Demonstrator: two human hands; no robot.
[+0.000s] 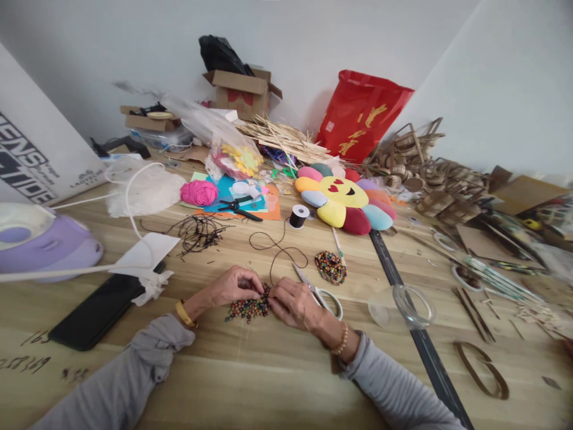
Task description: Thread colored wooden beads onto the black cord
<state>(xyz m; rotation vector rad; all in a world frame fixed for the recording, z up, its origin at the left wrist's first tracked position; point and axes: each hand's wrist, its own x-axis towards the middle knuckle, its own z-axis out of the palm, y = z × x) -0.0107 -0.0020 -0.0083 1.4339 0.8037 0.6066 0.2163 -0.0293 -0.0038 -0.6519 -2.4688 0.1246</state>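
Two hands: the left hand [236,288] and the right hand [294,303], fingertips close together.
Left grip: narrow, thumb and forefinger near a pinch; I cannot tell whether a bead is between them.
Right grip: fingers curled narrow; what they hold is hidden.
Loose beads: one pile of loose beads [248,309], multicoloured, too many to count, on the table [268,382] between the hands, directly below the left fingertips.
Cord: one dark cord [280,248], looping across the wood to the right fingers.
Spool: one black spool [298,217], beyond the hands.
Strung beads: one coiled heap of strung beads [330,267], well apart from the pile.
Scissors: one pair of scissors [317,292], just beside the right hand.
Bracelets: two, a gold band [184,313] on the left wrist, a beaded bracelet [344,338] on the right.
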